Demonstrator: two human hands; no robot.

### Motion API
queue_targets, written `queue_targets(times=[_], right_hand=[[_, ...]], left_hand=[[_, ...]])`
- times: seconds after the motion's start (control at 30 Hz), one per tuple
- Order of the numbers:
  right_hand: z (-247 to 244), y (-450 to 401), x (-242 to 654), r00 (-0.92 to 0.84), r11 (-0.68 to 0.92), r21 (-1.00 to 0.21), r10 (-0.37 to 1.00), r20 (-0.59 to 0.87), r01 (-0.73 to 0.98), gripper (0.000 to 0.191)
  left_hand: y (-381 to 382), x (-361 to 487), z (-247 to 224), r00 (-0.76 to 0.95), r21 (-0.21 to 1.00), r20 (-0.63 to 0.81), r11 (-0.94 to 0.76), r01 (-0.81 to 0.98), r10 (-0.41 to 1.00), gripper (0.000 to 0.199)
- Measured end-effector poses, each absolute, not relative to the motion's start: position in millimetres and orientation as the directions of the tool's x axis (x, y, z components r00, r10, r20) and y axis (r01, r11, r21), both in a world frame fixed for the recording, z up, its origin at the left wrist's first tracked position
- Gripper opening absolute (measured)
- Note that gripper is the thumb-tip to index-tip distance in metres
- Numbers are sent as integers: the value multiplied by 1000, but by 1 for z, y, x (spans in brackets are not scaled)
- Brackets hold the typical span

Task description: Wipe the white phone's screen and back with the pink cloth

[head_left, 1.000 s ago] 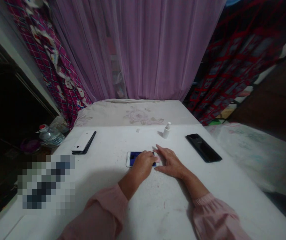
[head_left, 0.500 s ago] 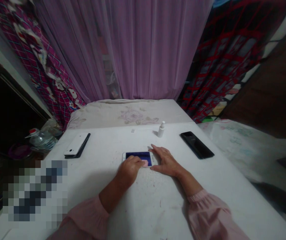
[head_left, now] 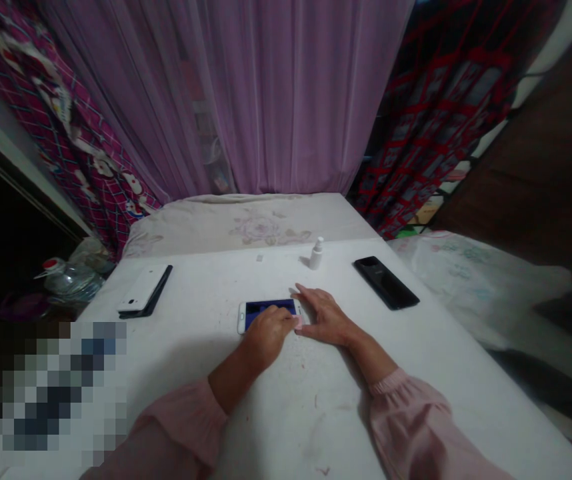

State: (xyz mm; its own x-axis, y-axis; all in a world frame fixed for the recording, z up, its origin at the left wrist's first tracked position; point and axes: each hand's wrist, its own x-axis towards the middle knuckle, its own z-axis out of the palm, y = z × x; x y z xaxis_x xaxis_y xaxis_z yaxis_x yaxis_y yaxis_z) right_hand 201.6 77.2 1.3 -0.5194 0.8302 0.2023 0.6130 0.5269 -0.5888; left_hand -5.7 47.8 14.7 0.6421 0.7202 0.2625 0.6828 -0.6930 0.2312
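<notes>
A white phone (head_left: 242, 319) with a dark blue screen lies flat and sideways on the white table (head_left: 191, 380). Over its screen, my left hand (head_left: 269, 337) has its fingers pressed together on a small pink cloth (head_left: 297, 323), which rests at the phone's right end. My right hand (head_left: 327, 319) touches the phone's right end, its thumb and fingers spread around it. Part of the screen is hidden under my left hand.
Behind my hands stands a small white spray bottle (head_left: 317, 254). A black phone (head_left: 386, 283) lies at the right. At the left, a white phone (head_left: 142, 288) rests on a dark one. A clear bottle (head_left: 73, 283) with a red cap is beyond the left edge.
My left hand has slid right along the phone with the pink cloth, from the screen to the phone's right end. My right hand stays at that end. The view has shifted slightly.
</notes>
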Motion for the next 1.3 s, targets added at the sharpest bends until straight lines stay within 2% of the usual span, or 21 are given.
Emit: queue_targets(times=[0.2,0.6,0.93,1.3], right_hand=[[-3,79,203,-525,533,-594,826,208,603,105],[-3,78,203,-507,514,-572,841,189,639,104],[-3,79,202,-510,513,-586,839,189,627,105],[1,79,202,-506,499,-585,846,167,640,105]], left_hand=[[66,11,25,648,227,177,-672,705,741,21],[78,17,32,486,282,130,-502,818,864,22],[74,-3,49,343,238,-9,-331,913,939,31],[77,15,40,401,250,74,-406,879,913,30]])
